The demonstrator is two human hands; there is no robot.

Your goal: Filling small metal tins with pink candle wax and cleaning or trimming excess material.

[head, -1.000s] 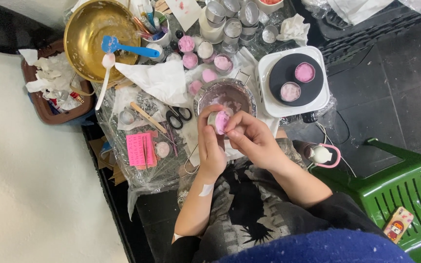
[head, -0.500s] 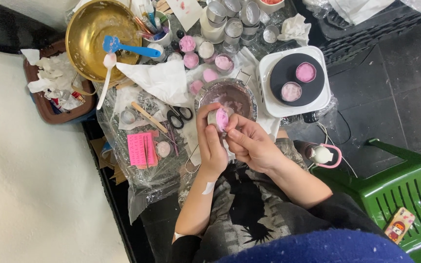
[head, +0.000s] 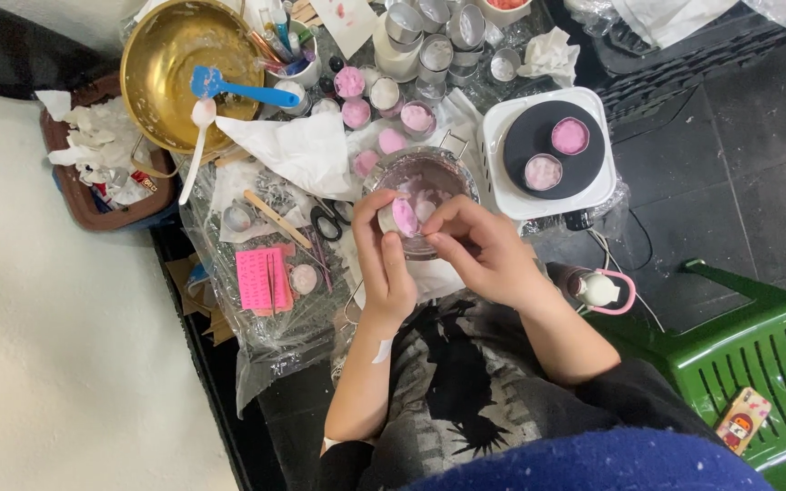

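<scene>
We had our left hand (head: 382, 264) curled around a small round tin of pink wax (head: 402, 216), pinching it by its sides and tipping it up over the glass bowl (head: 420, 182) at the middle of the cluttered work surface. Our right hand (head: 484, 250) came in beside it, fingers bent and closed down on the tin's rim, so both hands gripped the same little tin. Just to the right sat the white hot plate (head: 552, 155) with two more pink-filled tins, and off to the left the big gold bowl (head: 175, 68) held a blue spatula (head: 238, 88).
</scene>
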